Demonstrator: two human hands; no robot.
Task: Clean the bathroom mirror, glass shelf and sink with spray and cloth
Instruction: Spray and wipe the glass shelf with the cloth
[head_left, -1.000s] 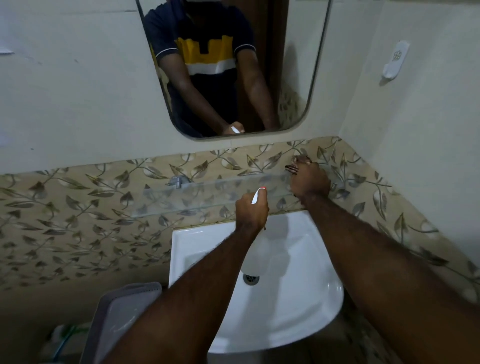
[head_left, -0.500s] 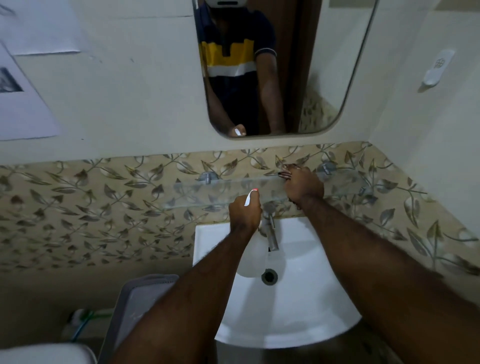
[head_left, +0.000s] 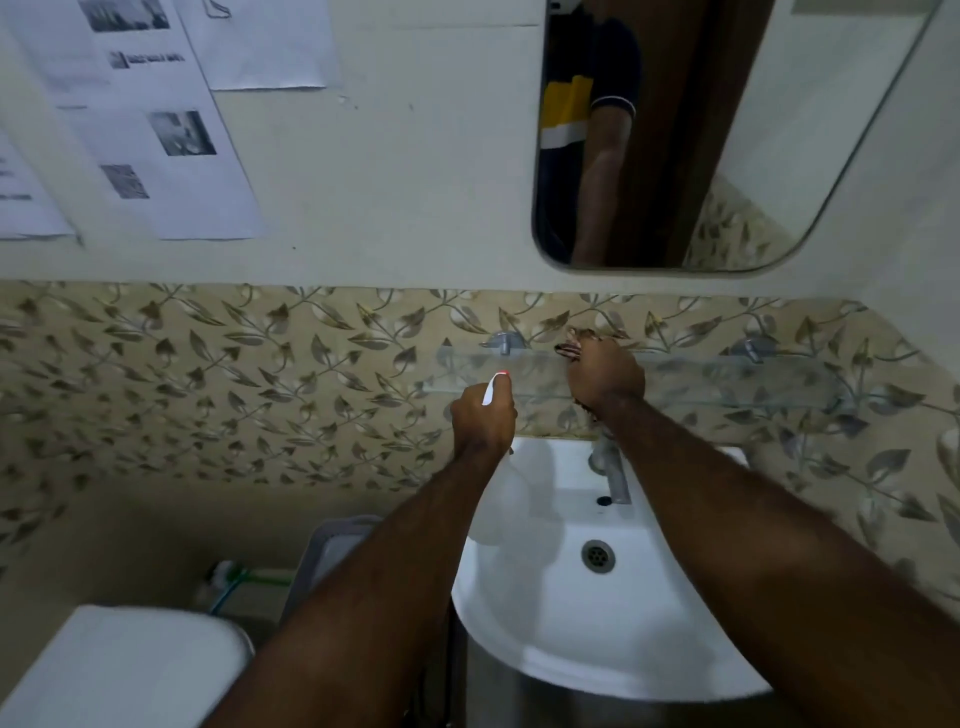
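My left hand (head_left: 483, 421) is shut on a spray bottle; its white trigger with a red tip (head_left: 493, 387) points up just below the glass shelf (head_left: 727, 379), and the pale bottle body (head_left: 514, 499) hangs over the sink (head_left: 623, 639). My right hand (head_left: 605, 376) presses on the shelf near its left bracket (head_left: 504, 343). A dark strip of cloth (head_left: 569, 349) shows at the fingertips. The mirror (head_left: 753, 130) hangs above on the right and reflects a person's arm and striped shirt.
A metal tap (head_left: 613, 475) and the drain (head_left: 597, 556) sit in the white basin. Left of the sink stand a grey bin (head_left: 332, 545) and a white toilet tank (head_left: 119, 670). Printed papers (head_left: 156, 130) are stuck on the wall at upper left.
My right hand has slid left along the glass shelf toward its left bracket. The view has swung left, bringing in the papers and toilet tank. My left hand still holds the bottle.
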